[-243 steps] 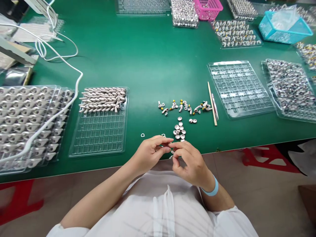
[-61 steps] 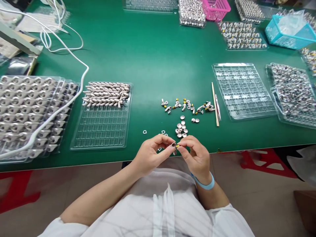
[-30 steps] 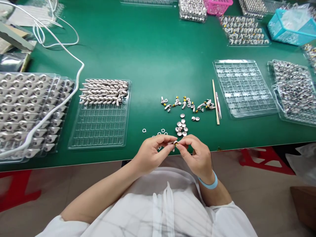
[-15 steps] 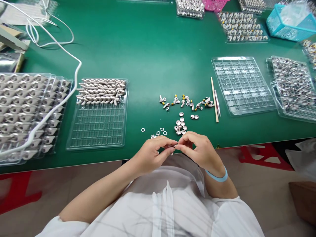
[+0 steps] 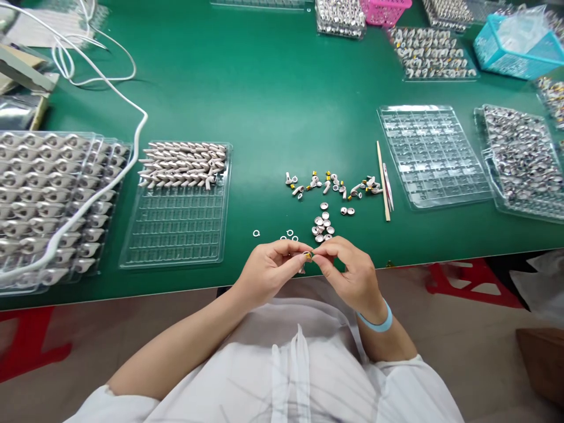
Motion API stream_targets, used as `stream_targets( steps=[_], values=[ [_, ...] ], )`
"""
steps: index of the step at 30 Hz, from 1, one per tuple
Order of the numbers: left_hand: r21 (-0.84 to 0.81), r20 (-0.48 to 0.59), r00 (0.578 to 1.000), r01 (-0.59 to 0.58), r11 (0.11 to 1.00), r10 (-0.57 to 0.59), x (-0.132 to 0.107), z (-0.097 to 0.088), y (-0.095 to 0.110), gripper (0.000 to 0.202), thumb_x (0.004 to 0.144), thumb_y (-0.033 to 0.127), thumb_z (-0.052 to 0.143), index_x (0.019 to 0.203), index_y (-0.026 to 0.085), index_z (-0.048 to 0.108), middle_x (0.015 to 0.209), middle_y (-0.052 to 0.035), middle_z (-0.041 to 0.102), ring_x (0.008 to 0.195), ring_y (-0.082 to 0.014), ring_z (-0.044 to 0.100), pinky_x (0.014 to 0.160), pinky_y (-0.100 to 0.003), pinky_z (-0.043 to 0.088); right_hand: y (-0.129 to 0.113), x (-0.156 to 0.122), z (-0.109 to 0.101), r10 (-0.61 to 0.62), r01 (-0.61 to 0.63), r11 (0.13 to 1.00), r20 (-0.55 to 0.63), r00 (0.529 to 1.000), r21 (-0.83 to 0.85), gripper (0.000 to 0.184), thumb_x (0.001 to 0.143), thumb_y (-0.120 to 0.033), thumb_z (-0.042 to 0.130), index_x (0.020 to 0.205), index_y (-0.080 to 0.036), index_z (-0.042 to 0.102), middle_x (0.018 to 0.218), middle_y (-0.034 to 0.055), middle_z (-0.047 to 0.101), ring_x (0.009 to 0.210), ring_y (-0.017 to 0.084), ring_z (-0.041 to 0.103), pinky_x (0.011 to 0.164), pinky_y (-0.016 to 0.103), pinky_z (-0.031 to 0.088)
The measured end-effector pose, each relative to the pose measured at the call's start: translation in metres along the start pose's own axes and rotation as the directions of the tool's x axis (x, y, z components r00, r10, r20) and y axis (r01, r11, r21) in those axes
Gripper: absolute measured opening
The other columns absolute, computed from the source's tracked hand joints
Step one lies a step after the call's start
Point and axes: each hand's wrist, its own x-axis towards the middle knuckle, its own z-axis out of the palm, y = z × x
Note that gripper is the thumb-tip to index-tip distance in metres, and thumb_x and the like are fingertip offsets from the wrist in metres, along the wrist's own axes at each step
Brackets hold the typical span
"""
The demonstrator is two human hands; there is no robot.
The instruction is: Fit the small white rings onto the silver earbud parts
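Near the table's front edge, my left hand [image 5: 271, 267] pinches a small earphone-like part [image 5: 307, 256] with a yellow piece showing on it. The fingertips of my right hand [image 5: 350, 270] are closed at the same part, touching its right side; whether they hold a separate piece is too small to see. Just beyond lie several round metallic caps [image 5: 324, 225] in a cluster. White rings [image 5: 289, 232] lie by my left hand, partly hidden by it. Farther back is a row of loose curved parts with yellow bits [image 5: 326, 187].
A wooden stick [image 5: 381, 179] and tweezers [image 5: 388, 187] lie right of the loose parts. Clear trays [image 5: 436, 158] stand on the right, one of them filled. A half-filled tray [image 5: 176, 229] and stacked full trays [image 5: 44, 194] are on the left, crossed by a white cable [image 5: 140, 126].
The part between my fingers has turned, and its yellow piece now shows. My right wrist has shifted slightly left. My left hand covers more of the white rings.
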Motion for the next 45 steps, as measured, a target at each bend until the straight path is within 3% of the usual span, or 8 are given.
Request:
stream_targets(
  steps=[7, 17, 23, 31, 40, 45],
  values=[
    [0.144, -0.099, 0.983, -0.141, 0.980, 0.156, -0.003, 0.005, -0.009, 0.016, 0.082, 0.022, 0.066, 0.093, 0.016, 0.077, 0.086, -0.0079, 0.076, 0.074, -0.0174, 0.068, 0.068, -0.027, 0.056, -0.002, -0.002, 0.012, 0.145, -0.139, 0.987, -0.082, 0.986, 0.082, 0.007, 0.089, -0.017, 0.058, 0.086, -0.021, 0.064, 0.077, 0.0019, 0.064, 0.066, 0.014, 0.056, 0.060, 0.028, 0.047],
    [0.325, -0.109, 0.923, -0.318, 0.890, 0.370, -0.004, 0.008, -0.010, 0.017, 0.083, 0.015, 0.063, 0.092, 0.016, 0.077, 0.081, -0.0069, 0.076, 0.071, -0.0164, 0.069, 0.069, -0.027, 0.054, -0.008, 0.000, 0.014, 0.116, -0.116, 0.993, -0.100, 0.988, 0.007, 0.009, 0.088, -0.015, 0.057, 0.081, -0.021, 0.060, 0.072, 0.0004, 0.059, 0.062, 0.012, 0.051, 0.056, 0.026, 0.044],
    [0.345, -0.154, 0.905, -0.326, 0.880, 0.396, -0.003, 0.009, -0.013, 0.017, 0.082, 0.012, 0.063, 0.089, 0.015, 0.077, 0.081, -0.0064, 0.076, 0.071, -0.0153, 0.069, 0.066, -0.023, 0.054, -0.006, 0.000, 0.021, -0.003, -0.009, 0.996, -0.133, 0.991, -0.093, 0.012, 0.086, -0.009, 0.055, 0.082, -0.020, 0.056, 0.071, -0.0002, 0.056, 0.065, 0.013, 0.051, 0.062, 0.028, 0.044],
    [0.352, -0.149, 0.886, -0.368, 0.861, 0.440, -0.004, 0.008, -0.013, 0.017, 0.080, 0.010, 0.062, 0.086, 0.013, 0.077, 0.077, -0.0061, 0.075, 0.068, -0.0141, 0.067, 0.066, -0.023, 0.053, -0.007, 0.002, 0.022, 0.115, -0.110, 0.992, -0.085, 0.990, 0.058, 0.012, 0.085, -0.011, 0.057, 0.078, -0.020, 0.054, 0.070, -0.0017, 0.054, 0.060, 0.011, 0.048, 0.055, 0.025, 0.040],
    [0.255, -0.179, 0.931, -0.267, 0.929, 0.317, -0.004, 0.006, -0.015, 0.014, 0.079, 0.013, 0.063, 0.084, 0.014, 0.077, 0.078, -0.0061, 0.074, 0.070, -0.0148, 0.066, 0.066, -0.024, 0.051, -0.001, 0.004, 0.029, 0.115, -0.107, 0.990, -0.079, 0.990, 0.093, 0.015, 0.083, -0.010, 0.056, 0.076, -0.021, 0.049, 0.072, -0.0016, 0.054, 0.059, 0.010, 0.049, 0.052, 0.023, 0.039],
    [-0.020, -0.166, 0.986, -0.030, 0.999, 0.026, 0.001, 0.005, -0.013, 0.011, 0.077, 0.019, 0.069, 0.084, 0.014, 0.076, 0.079, -0.0053, 0.074, 0.069, -0.0144, 0.065, 0.065, -0.024, 0.051, 0.001, 0.007, 0.028, 0.068, -0.065, 0.997, -0.083, 0.994, 0.032, 0.014, 0.085, -0.011, 0.055, 0.076, -0.021, 0.050, 0.069, -0.0025, 0.053, 0.057, 0.010, 0.047, 0.054, 0.025, 0.041]
  ],
)
